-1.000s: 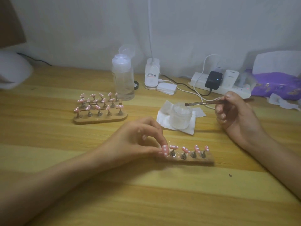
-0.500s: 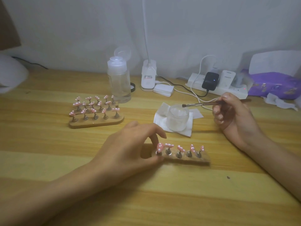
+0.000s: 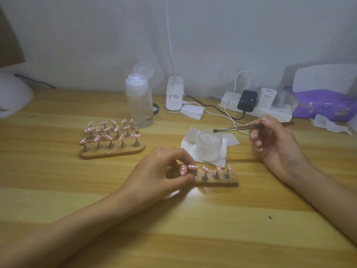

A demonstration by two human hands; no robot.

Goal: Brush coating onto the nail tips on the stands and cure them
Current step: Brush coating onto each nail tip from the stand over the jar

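Note:
A small wooden stand [image 3: 218, 180] in front of me carries a row of pink nail tips with white dots on metal pegs. My left hand [image 3: 162, 175] pinches the leftmost nail tip [image 3: 183, 169] and its peg at the stand's left end. My right hand [image 3: 274, 140] holds a thin brush [image 3: 233, 129], bristles pointing left over an open clear jar [image 3: 208, 146] of coating on a white wipe [image 3: 229, 141]. A larger wooden stand [image 3: 112, 151] with several pink nail tips sits further left.
A clear bottle [image 3: 139, 101] with its flip lid open stands behind the large stand. A white lamp base [image 3: 174, 97], a power strip [image 3: 257, 109] with plugs and cables, and a purple packet [image 3: 324, 107] line the back. A white rounded object [image 3: 13, 93] sits at far left.
My left hand's fingers have closed round the leftmost nail tip and its peg, after briefly opening. The right hand with the brush has stayed over the jar.

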